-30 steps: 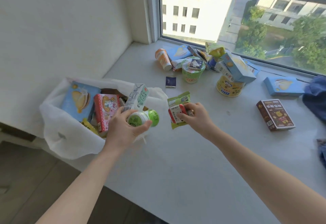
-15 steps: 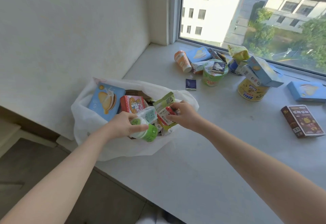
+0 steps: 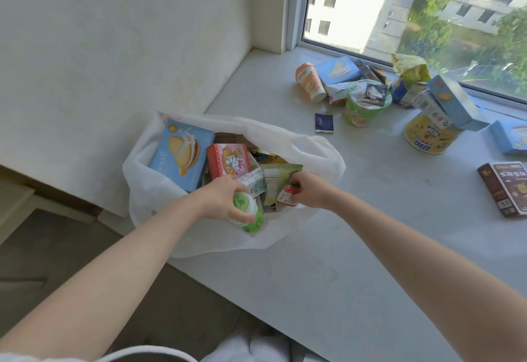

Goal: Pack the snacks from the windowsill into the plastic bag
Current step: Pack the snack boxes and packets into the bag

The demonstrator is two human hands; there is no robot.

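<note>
A white plastic bag stands open at the left end of the windowsill. Inside it are a blue biscuit box and a pink rabbit box. My left hand grips a green-capped bottle together with a small white-green carton, over the bag's mouth. My right hand pinches a green packet and a small red-white packet, both inside the bag's opening.
Loose snacks lie by the window: an orange cup, a green noodle bowl, a yellow tub with blue boxes on it, a dark sachet and a brown box. A wall rises on the left; the floor drops below the sill's edge.
Both hands moved left from above the sill into the bag's mouth, carrying the bottle, carton and packets down among the boxes.
</note>
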